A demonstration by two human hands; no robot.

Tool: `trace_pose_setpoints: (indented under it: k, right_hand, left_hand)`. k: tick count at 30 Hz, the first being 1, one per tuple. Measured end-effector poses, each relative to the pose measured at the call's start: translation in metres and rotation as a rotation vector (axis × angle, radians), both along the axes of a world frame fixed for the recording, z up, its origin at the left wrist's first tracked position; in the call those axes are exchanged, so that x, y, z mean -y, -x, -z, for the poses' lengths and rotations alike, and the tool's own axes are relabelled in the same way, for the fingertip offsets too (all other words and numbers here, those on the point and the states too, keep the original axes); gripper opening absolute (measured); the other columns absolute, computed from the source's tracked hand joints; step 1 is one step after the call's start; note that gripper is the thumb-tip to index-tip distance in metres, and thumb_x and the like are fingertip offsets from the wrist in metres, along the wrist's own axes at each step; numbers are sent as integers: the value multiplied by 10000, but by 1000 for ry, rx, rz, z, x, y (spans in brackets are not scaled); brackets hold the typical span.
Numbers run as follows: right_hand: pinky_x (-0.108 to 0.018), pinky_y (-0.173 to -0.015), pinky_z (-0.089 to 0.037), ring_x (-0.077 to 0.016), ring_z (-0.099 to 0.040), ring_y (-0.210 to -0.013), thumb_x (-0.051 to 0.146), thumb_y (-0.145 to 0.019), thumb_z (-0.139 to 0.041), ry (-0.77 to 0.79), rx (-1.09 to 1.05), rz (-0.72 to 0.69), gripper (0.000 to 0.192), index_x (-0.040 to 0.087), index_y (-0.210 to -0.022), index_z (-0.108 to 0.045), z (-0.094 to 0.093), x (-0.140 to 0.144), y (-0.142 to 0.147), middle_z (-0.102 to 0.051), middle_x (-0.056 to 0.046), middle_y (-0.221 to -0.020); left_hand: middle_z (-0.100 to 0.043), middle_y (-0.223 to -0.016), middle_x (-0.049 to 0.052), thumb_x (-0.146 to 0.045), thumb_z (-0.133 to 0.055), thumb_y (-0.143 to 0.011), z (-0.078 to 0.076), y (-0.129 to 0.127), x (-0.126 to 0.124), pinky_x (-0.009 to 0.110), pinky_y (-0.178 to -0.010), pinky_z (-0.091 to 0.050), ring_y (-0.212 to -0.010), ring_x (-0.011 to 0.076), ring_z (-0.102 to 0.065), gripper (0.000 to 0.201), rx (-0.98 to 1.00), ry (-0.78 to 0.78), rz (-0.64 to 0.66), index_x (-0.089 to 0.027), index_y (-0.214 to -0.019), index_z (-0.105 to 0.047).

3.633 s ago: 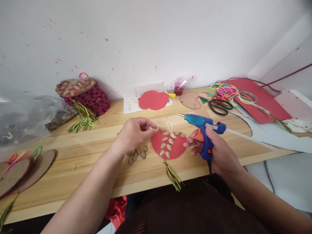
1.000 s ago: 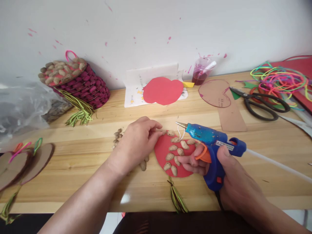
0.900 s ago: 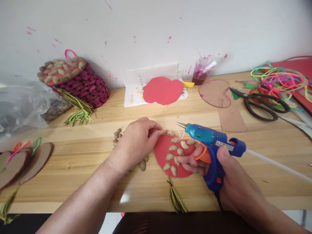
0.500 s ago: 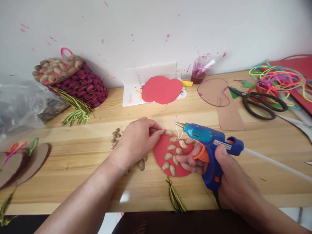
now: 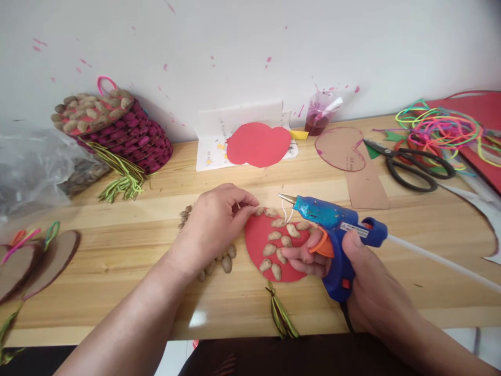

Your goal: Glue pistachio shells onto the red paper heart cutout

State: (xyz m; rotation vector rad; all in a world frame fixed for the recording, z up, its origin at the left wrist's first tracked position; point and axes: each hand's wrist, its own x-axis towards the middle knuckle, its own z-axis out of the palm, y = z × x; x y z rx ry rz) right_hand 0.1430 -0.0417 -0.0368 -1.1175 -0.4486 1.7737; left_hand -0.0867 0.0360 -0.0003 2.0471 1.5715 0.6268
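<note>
My right hand grips a blue hot glue gun, with fingers by its orange trigger and a white glue stick out of its back. The metal nozzle points left, and a white strand of glue hangs below it. Beneath lies a round red paper piece dotted with several peanuts. At its upper left edge, my left hand has thumb and forefinger closed at a peanut. Loose peanuts sit under and beside that hand. A green tassel extends from the paper's lower edge.
A purple woven, peanut-covered piece leans on the wall at left, near a plastic bag. Behind are a red paper cutout and a cup of purple liquid. Scissors, cardboard and coloured cords lie right.
My left hand has shifted slightly up and left, showing more of the peanut at the paper's edge and the loose peanuts below. The glue gun stays almost where it was.
</note>
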Motion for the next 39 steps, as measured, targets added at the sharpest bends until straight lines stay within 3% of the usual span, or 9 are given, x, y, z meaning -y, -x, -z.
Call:
trace_pose_setpoints:
  k: [11,18,30,39]
  right_hand:
    - [-439,-852,-634,-328,-778,-940,649,-787,-714,-29,31,-35,441,212,-817,-764,-7,-3,2,-768,-108,-832]
    - [-439,-864,-628,-327,-772,-972,635,-832,-676,-46,20,-50,431,214,-842,-764,-5,-1,0,-770,-114,-866]
    - [-425,-867,-629,-310,-781,-927,623,-815,-704,-43,46,-38,416,208,-795,-723,-11,-5,3,-751,-89,-792]
    - [-443,-900,-616,-311,-784,-922,630,-799,-718,-74,36,-22,437,193,-794,-722,-12,-3,4,-743,-78,-734]
  left_hand:
    - [-717,-907,14,-213,-651,-926,9,-1,3,293,-811,-521,-870,173,-655,143,-84,-184,137,-262,-932,-786]
    - [-712,-870,19,-201,-649,-933,13,2,2,298,-782,-509,-838,176,-615,154,-119,-248,179,-264,-919,-789]
    - [-697,-846,28,-139,-619,-934,22,1,-2,314,-784,-486,-835,185,-569,182,-104,-277,213,-222,-848,-757]
    - [-687,-886,45,-157,-576,-950,19,1,-3,370,-820,-447,-896,219,-552,222,-213,-235,215,-240,-847,-756]
